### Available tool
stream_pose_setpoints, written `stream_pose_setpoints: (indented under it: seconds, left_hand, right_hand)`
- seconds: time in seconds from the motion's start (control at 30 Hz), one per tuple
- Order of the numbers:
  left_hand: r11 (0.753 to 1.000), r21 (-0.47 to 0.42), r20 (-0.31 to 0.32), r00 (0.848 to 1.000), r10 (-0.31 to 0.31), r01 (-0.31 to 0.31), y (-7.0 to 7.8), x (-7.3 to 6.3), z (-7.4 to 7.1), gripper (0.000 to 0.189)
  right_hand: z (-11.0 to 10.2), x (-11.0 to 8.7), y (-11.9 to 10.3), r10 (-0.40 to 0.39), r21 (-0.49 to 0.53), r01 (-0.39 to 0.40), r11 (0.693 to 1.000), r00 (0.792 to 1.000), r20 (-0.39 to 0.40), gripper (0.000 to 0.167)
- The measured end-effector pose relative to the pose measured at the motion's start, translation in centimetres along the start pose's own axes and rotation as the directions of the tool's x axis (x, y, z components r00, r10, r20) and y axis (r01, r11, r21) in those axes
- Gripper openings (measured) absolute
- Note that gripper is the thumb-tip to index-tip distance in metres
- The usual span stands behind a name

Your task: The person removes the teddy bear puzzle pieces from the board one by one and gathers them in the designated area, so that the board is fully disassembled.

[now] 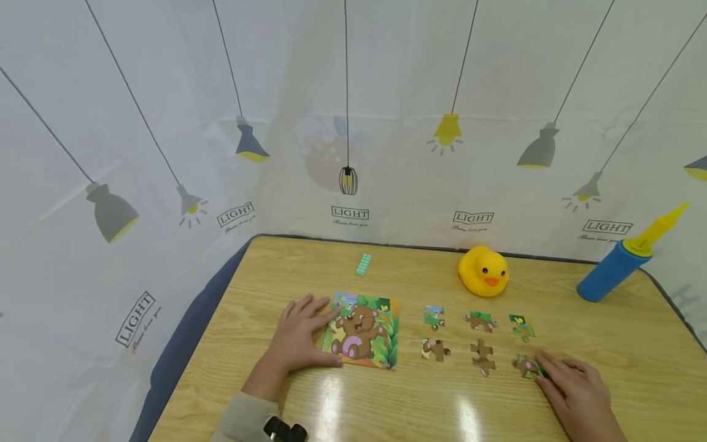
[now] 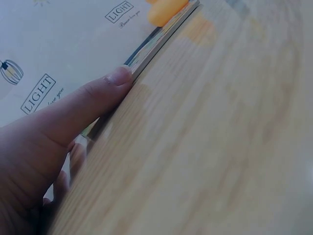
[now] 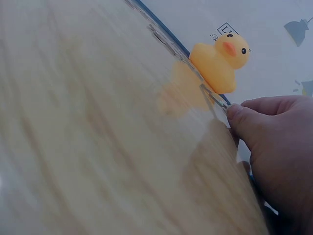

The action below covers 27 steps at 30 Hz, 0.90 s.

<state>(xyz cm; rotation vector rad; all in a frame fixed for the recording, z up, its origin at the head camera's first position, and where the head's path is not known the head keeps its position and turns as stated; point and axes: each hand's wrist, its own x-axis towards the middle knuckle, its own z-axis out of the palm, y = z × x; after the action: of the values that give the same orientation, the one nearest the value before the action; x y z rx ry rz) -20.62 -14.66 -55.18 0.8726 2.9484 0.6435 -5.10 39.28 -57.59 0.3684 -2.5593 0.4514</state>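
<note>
A square puzzle board (image 1: 359,328) with a brown bear picture lies flat on the table. My left hand (image 1: 298,336) rests at its left side, fingers spread; the thumb (image 2: 100,95) lies along the near edge in the left wrist view. To the right of the board, several loose jigsaw pieces stand in two rows, among them a bear piece (image 1: 482,355) in the front row's middle. My right hand (image 1: 577,387) pinches the front right puzzle piece (image 1: 523,364) between thumb and fingers, low at the table. Part of that piece is hidden by the fingertips.
Behind the pieces sits a yellow rubber duck (image 1: 483,271). A blue hand pump (image 1: 610,273) with a yellow nozzle stands tilted at the far right. Beyond the board lies a small mint-green studded strip (image 1: 363,264). A printed white curtain (image 1: 386,80) borders the wooden table (image 1: 409,405).
</note>
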Motion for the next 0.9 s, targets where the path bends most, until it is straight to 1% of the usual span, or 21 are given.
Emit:
stream_pose_setpoints:
  seconds: [0.27, 0.4, 0.63, 0.77, 0.9]
  left_hand:
    - [1.0, -0.012, -0.005, 1.0, -0.012, 0.012, 0.13, 0.04, -0.1, 0.112]
    - [1.0, -0.015, -0.006, 1.0, -0.013, 0.013, 0.18, 0.08, -0.11, 0.112]
    - [1.0, -0.021, -0.01, 1.0, -0.013, 0.012, 0.15, 0.13, -0.04, 0.112]
    - [1.0, -0.027, -0.009, 1.0, -0.008, 0.008, 0.19, 0.06, -0.15, 0.112]
    - [0.999, -0.027, -0.014, 1.0, 0.023, -0.023, 0.2, -0.01, -0.29, 0.114]
  right_hand:
    - [0.04, 0.15, -0.01, 0.033, 0.005, -0.033, 0.999, 0.999, 0.005, 0.054]
    - [-0.04, 0.32, -0.18, 0.05, -0.01, -0.049, 0.999, 0.998, 0.024, 0.053]
    - [-0.12, 0.53, -0.62, 0.128, -0.028, -0.126, 0.992, 0.989, 0.078, 0.039]
    - [-0.04, 0.45, -0.79, 0.134, -0.029, -0.132, 0.991, 0.988, 0.08, 0.037]
    - [0.02, 0.5, -0.9, 0.113, -0.05, -0.11, 0.993, 0.992, 0.064, 0.039]
